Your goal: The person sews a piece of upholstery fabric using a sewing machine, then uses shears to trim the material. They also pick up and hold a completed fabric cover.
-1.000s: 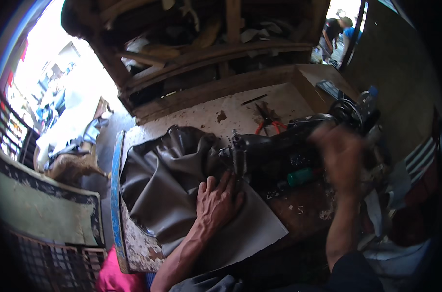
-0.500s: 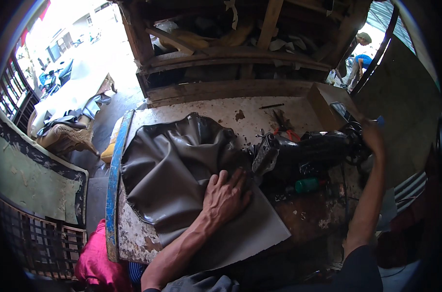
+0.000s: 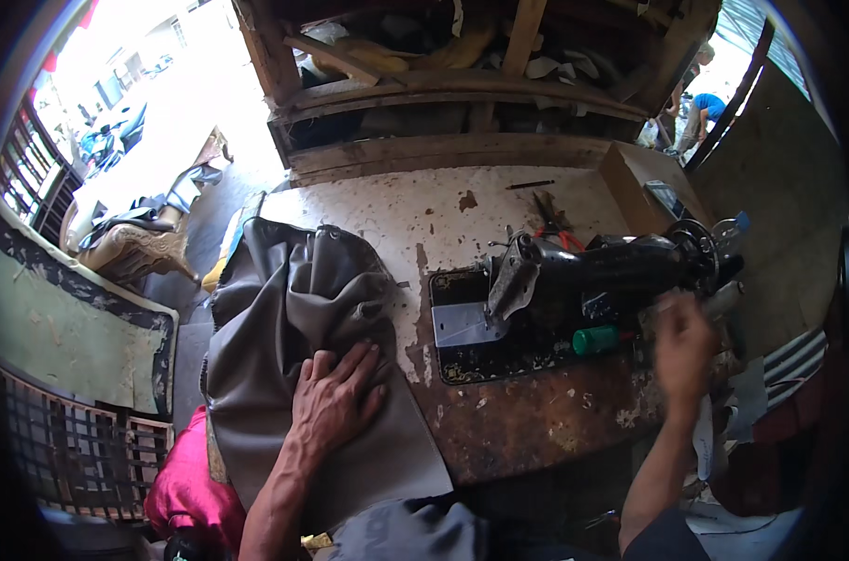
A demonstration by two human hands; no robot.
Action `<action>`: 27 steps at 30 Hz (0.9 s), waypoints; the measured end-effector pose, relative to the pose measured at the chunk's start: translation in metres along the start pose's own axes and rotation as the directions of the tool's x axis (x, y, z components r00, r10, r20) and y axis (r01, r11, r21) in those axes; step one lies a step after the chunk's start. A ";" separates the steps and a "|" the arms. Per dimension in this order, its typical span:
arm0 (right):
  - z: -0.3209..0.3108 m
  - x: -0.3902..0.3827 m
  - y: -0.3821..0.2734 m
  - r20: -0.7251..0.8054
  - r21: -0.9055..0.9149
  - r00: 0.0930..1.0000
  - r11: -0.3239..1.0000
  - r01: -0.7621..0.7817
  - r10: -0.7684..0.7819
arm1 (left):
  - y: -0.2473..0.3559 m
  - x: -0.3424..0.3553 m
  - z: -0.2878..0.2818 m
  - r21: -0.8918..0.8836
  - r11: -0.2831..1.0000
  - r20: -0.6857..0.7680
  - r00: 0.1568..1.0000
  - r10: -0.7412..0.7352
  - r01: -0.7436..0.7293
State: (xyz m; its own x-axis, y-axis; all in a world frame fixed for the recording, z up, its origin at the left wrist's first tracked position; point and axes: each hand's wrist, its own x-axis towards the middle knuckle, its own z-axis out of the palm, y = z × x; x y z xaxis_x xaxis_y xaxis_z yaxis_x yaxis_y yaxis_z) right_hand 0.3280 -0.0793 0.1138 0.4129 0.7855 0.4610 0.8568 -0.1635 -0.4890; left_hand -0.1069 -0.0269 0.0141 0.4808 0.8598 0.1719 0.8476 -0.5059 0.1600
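My left hand (image 3: 335, 397) lies palm down, fingers loosely spread, pressing on the grey-brown sheet (image 3: 265, 346), which lies rumpled over the left part of the counter (image 3: 527, 430), beside the sewing machine (image 3: 620, 266) and apart from its needle end. My right hand (image 3: 683, 341) hangs half curled and blurred near the handwheel (image 3: 693, 245); I cannot tell whether it grips anything. A green cylindrical thing (image 3: 595, 340) rests on the machine's bed. Behind the machine are red-handled pliers (image 3: 557, 234), then a cardboard box (image 3: 620, 187) and a wooden frame (image 3: 443, 150). Far right, outside, people (image 3: 709, 107) bend over.
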 end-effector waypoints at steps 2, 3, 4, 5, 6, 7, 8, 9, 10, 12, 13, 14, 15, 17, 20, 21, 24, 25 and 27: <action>0.038 -0.023 -0.030 0.349 -0.150 0.937 0.987 0.060 -0.004 | -0.001 -0.008 0.000 0.030 1.000 -0.035 0.999 0.001 0.000; 0.065 -0.019 -0.034 0.295 -0.025 0.950 0.993 0.117 -0.104 | 0.001 -0.008 -0.003 0.009 0.999 -0.018 0.999 -0.032 0.032; 0.081 -0.004 -0.022 0.299 -0.032 0.941 0.984 0.177 -0.160 | 0.007 0.000 -0.004 -0.043 0.998 -0.020 0.999 -0.040 0.039; 0.100 0.009 -0.004 0.308 -0.038 0.927 0.971 0.237 -0.214 | 0.009 0.010 -0.006 -0.033 0.999 -0.045 0.999 0.003 -0.004; 0.128 0.017 0.017 0.211 -0.118 0.895 0.899 0.422 -0.392 | 0.012 0.020 -0.009 -0.038 0.999 -0.063 0.998 0.002 -0.005; 0.150 0.024 0.024 0.134 -0.209 0.817 0.789 0.577 -0.562 | 0.014 0.030 -0.011 -0.085 0.995 -0.130 0.990 0.048 -0.059; 0.165 0.034 0.034 0.131 -0.213 0.811 0.783 0.585 -0.570 | 0.017 0.042 -0.014 -0.127 0.985 -0.198 0.976 0.091 -0.117; 0.178 0.043 0.033 0.032 -0.309 0.763 0.720 0.621 -0.645 | 0.017 0.055 -0.014 -0.163 0.968 -0.227 0.962 0.153 -0.193; 0.194 0.050 0.029 -0.072 -0.401 0.694 0.658 0.637 -0.716 | 0.016 0.065 -0.010 -0.150 0.972 -0.229 0.963 0.145 -0.182; 0.226 0.061 0.057 0.029 -0.442 0.724 0.641 0.627 -0.689 | 0.014 0.084 0.006 -0.279 0.946 -0.065 0.986 0.152 -0.164; 0.237 0.070 0.062 0.075 -0.462 0.736 0.630 0.624 -0.673 | 0.013 0.090 0.008 -0.266 0.950 -0.072 0.986 0.149 -0.163; 0.245 0.078 0.064 0.123 -0.482 0.745 0.617 0.622 -0.655 | 0.012 0.094 0.008 -0.219 0.969 0.080 0.988 0.131 -0.111; 0.250 0.087 0.067 0.184 -0.404 0.875 0.777 0.482 -0.447 | 0.012 0.097 0.006 -0.164 0.984 0.228 0.968 0.103 -0.066; 0.254 0.084 0.059 0.270 -0.330 0.940 0.897 0.293 -0.208 | 0.009 0.090 0.000 -0.148 0.988 0.200 0.977 0.074 -0.045; 0.244 0.087 0.050 0.321 -0.249 0.944 0.955 0.159 -0.073 | -0.003 0.070 -0.008 -0.184 0.983 0.093 0.995 0.044 -0.026; 0.240 0.089 0.047 0.337 -0.202 0.940 0.970 0.134 -0.060 | -0.005 0.063 -0.017 -0.227 0.973 0.041 0.998 0.040 -0.030; 0.215 0.085 0.048 0.410 0.000 0.912 1.000 0.013 -0.012 | -0.006 0.056 -0.015 -0.289 0.957 0.000 1.000 0.000 0.000; 0.200 0.080 0.046 0.444 0.095 0.896 0.994 -0.063 0.014 | -0.005 0.058 -0.012 -0.335 0.942 -0.058 0.998 -0.011 -0.009; 0.175 0.056 0.023 0.568 0.338 0.820 0.889 -0.309 0.070 | -0.006 0.053 -0.014 -0.394 0.919 -0.141 0.988 -0.059 -0.001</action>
State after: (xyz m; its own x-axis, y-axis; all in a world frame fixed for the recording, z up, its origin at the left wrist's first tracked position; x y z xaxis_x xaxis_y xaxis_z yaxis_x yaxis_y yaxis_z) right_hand 0.3166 0.0652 -0.0019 0.2232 0.9718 -0.0761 0.5295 -0.1864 -0.8275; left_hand -0.0894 0.0206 0.0357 0.3931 0.8700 0.2975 0.6901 -0.4930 0.5298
